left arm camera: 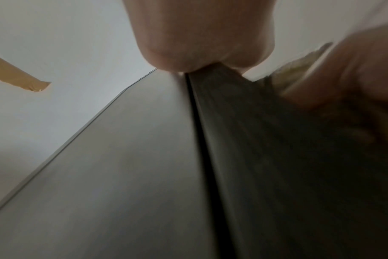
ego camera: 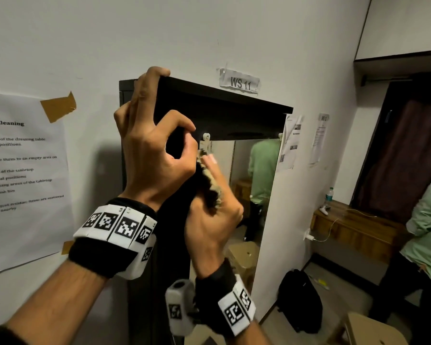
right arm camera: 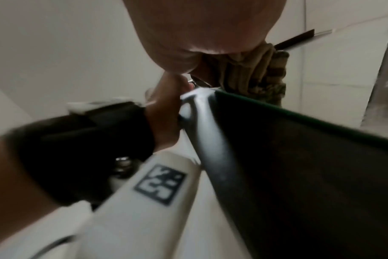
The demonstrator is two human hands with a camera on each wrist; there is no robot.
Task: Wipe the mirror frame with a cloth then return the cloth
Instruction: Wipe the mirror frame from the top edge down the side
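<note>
At the frame's [ego camera: 224,108] top left, my left hand [ego camera: 154,148] grips it; my right hand [ego camera: 214,220] bunches the soft, light cloth [ego camera: 210,192], fingers curled round it.

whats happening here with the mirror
A person is wiping the dark mirror frame on the wall. Their left hand grips the frame's top left corner, fingers hooked over the top edge. Their right hand holds a striped cloth bunched against the frame's left side, just under the top corner. The mirror reflects a person in a green shirt. The wiping is under way; the cloth has not been put back.
</note>
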